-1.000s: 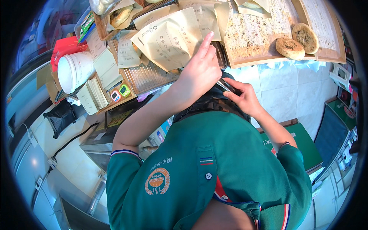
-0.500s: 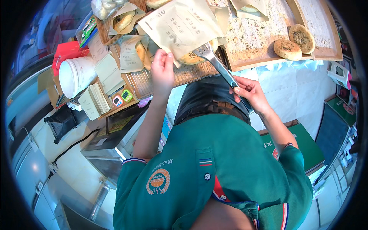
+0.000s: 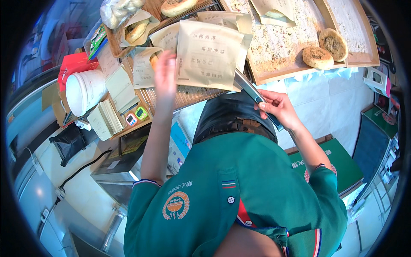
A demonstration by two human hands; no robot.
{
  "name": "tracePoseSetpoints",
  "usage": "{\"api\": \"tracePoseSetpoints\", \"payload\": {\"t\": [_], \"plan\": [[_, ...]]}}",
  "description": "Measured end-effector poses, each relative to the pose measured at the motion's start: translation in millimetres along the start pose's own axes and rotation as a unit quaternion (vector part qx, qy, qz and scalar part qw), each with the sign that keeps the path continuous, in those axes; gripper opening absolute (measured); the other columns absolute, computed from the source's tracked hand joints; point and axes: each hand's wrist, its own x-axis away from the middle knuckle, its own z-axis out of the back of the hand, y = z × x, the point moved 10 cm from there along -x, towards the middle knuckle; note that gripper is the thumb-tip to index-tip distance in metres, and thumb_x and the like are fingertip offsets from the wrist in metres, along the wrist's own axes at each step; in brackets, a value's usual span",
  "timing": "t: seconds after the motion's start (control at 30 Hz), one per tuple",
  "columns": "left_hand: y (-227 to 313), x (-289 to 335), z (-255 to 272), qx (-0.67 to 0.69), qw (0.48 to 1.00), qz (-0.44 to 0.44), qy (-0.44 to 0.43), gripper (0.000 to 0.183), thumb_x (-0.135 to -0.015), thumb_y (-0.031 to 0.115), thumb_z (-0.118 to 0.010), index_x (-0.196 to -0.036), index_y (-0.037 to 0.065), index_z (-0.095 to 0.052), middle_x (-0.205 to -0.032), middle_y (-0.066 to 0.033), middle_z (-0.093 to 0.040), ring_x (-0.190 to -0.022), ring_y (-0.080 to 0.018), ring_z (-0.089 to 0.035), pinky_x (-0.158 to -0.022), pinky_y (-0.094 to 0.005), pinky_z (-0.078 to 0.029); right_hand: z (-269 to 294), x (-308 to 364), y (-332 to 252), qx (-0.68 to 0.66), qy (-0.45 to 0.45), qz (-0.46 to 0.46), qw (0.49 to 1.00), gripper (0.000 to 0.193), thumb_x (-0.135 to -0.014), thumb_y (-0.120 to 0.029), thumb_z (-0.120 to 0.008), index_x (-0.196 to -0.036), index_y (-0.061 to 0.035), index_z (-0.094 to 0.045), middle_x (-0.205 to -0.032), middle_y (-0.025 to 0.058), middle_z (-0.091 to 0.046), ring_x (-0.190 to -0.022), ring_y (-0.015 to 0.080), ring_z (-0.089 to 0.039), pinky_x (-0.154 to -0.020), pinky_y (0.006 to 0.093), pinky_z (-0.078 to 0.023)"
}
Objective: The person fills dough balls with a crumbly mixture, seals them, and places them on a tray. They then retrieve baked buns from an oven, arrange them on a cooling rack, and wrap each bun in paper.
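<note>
My right hand is closed around the handle of metal tongs. The tongs' tip is hidden behind a printed brown paper bag. That bag lies over the wire rack and covers the flatbread seen there earlier. My left hand, smeared by motion, is beside the bag's left edge, in front of a smaller paper bag with bread in it. Its fingers are too blurred to read. More paper bags lie behind the large one.
Two round flatbreads rest on a crumb-strewn wooden tray at the right. A wicker basket holds bagged bread at the far left. Nearer are a white bucket, stacked paper bags and two small timers.
The large paper bag has turned and come down nearer me, now covering the tongs' tip and the bread. My left hand has shifted left. My right hand has hardly moved.
</note>
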Motion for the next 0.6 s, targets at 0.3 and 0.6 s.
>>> {"api": "tracePoseSetpoints", "payload": {"t": [0.3,0.6], "plan": [[26.5,-16.6,-61.5,0.103,0.988,-0.023,-0.109,0.056,-0.097,0.015,-0.057,-0.144,-0.002,-0.032,-0.131,-0.0126,-0.053,-0.120,-0.0176,-0.049,-0.102,-0.0305,-0.040,3.8,13.7,-68.0,0.155,0.064,0.027,0.985,0.045,-0.087,-0.002,-0.067,-0.129,0.0064,-0.054,-0.084,0.0038,-0.065,-0.064,0.0083,-0.058,-0.061,0.0229,-0.050],[114.0,-86.2,-178.5,-0.246,0.939,-0.202,-0.134,0.084,-0.088,0.035,-0.065,-0.148,-0.004,-0.021,-0.152,-0.0256,-0.023,-0.143,-0.0375,-0.021,-0.118,-0.0499,-0.021,52.3,33.1,-185.3,0.294,0.217,0.118,0.924,0.035,-0.090,-0.006,-0.063,-0.123,0.0053,-0.059,-0.077,0.0019,-0.063,-0.060,0.0063,-0.056,-0.055,0.0205,-0.047]]}}
